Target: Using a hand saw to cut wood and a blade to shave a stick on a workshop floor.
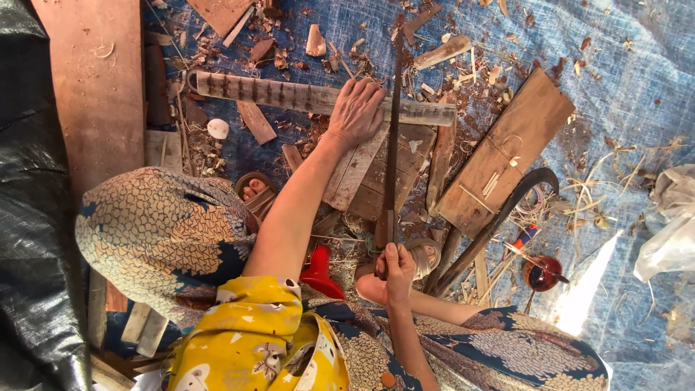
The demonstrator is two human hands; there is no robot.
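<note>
Head view puts you seated over a blue tarpaulin [622, 87] littered with wood chips. Your left hand [355, 112] lies flat, fingers spread, pressing down a long pale notched strip [275, 93] that rests across some short planks [376, 174]. Your right hand [394, 269] is closed around the handle of a long dark blade [393, 145], which runs away from you and crosses the strip just beside your left fingers. You look to be mid-cut on the strip. The next stroke calls for steady downward pressure from the left hand and a straight line for the blade, clear of those fingers. As for containers, a round dark-red pot [544, 274] sits near your right knee with a thin stick lying across it; its contents cannot be made out. A clear plastic bag [670, 224] lies crumpled at the right edge, contents unclear.
</note>
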